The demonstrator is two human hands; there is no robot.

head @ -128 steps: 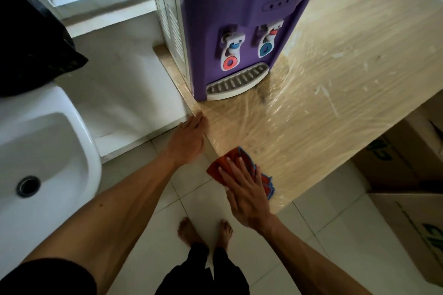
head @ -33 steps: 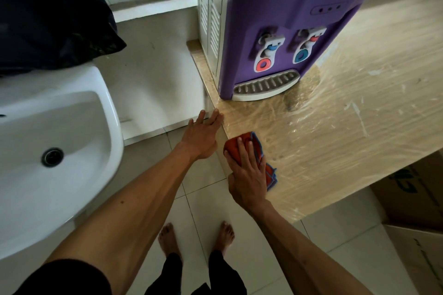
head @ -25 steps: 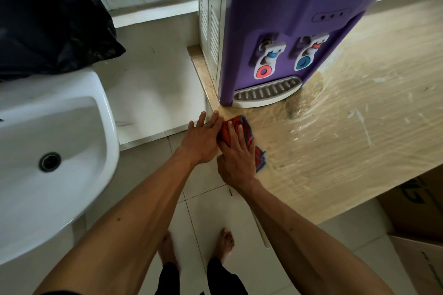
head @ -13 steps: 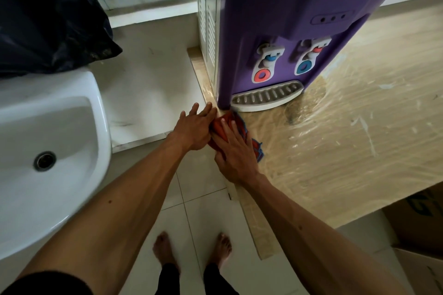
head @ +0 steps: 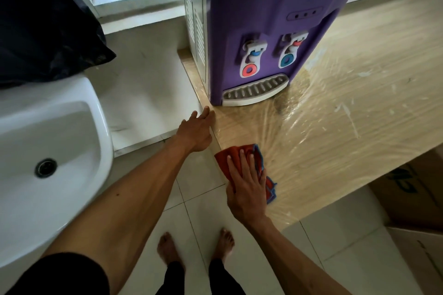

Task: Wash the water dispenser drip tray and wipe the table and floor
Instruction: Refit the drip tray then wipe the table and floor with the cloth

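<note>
The right hand (head: 248,189) presses a red cloth (head: 236,158) with flat, spread fingers at the corner of the wet surface (head: 335,141); the left hand (head: 195,130) rests open on its edge. The drip tray (head: 255,91) sits in the dispenser (head: 263,31). Wiping toward the edge may push water onto the floor (head: 196,218), making it slippery near the bare feet.

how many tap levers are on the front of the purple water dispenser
2. Both sit side by side above the white slotted drip tray: the white tap lever with the red ring on the left, the white tap lever with the blue ring on the right. None seem hidden.
</note>
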